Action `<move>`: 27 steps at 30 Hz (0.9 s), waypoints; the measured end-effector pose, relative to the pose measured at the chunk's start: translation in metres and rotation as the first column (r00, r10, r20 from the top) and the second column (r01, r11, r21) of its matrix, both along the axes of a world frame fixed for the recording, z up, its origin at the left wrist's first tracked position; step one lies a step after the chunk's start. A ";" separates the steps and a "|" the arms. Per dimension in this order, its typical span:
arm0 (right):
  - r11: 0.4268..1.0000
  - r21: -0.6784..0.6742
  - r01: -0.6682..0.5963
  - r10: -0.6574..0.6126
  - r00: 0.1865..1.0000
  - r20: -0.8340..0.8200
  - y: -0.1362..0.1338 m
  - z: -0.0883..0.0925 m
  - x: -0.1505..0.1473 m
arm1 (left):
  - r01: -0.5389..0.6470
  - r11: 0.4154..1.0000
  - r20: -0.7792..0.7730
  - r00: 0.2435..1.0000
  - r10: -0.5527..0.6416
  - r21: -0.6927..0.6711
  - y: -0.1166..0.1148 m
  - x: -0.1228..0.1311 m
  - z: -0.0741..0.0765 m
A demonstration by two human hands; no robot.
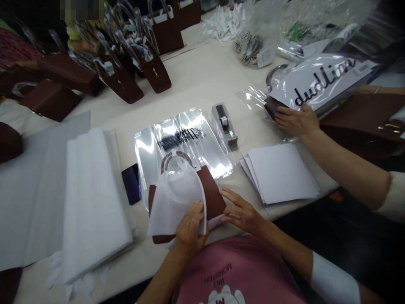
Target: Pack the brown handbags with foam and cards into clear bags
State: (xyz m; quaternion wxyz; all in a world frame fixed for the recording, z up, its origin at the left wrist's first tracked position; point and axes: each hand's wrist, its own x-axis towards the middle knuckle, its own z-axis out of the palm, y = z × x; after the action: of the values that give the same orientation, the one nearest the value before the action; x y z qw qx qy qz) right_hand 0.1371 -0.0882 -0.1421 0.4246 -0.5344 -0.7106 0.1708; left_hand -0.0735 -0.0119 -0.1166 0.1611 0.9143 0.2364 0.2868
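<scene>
A small dark-brown handbag [212, 195] lies flat at the table's near edge, its round handle pointing away from me. A sheet of white tissue paper [172, 198] is draped over its front. My left hand [190, 230] is closed on the lower edge of that tissue, thumb on top. My right hand [242, 211] rests beside the bag's right side, fingers stretched out and touching the bag's edge. Under and beyond the bag lies a clear plastic bag [186, 141] with black lettering.
A stack of white tissue sheets [91, 202] lies left, a dark phone [131, 183] beside it. A tape dispenser [225, 124] and a pile of white cards [280, 173] sit right. Another person's hand [295, 120] presses a printed plastic bag. Several brown handbags [126, 80] stand behind.
</scene>
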 end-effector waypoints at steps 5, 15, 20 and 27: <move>0.994 0.100 -0.040 0.029 0.993 0.112 0.003 0.003 -0.009 | 0.061 0.998 -0.020 0.998 -0.061 0.030 0.001 -0.001 0.001; 0.996 0.084 0.010 -0.013 1.000 0.026 0.025 0.016 -0.028 | 0.079 0.997 -0.063 0.995 -0.077 0.022 0.009 0.005 0.026; 0.998 0.005 0.061 -0.061 0.995 -0.076 0.025 0.019 -0.032 | -0.068 0.997 -0.146 0.987 0.073 0.036 -0.002 0.027 0.063; 0.986 -0.086 0.144 -0.155 0.978 -0.137 0.026 0.008 -0.037 | -0.158 0.980 -0.061 0.984 0.166 0.125 -0.027 0.031 0.009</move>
State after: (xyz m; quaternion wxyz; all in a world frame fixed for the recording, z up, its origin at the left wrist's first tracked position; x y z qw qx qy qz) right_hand 0.1001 -0.0622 -0.1341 0.4656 -0.5884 -0.6291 0.2031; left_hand -0.0426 -0.0385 -0.1072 0.0736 0.9096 0.2982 0.2797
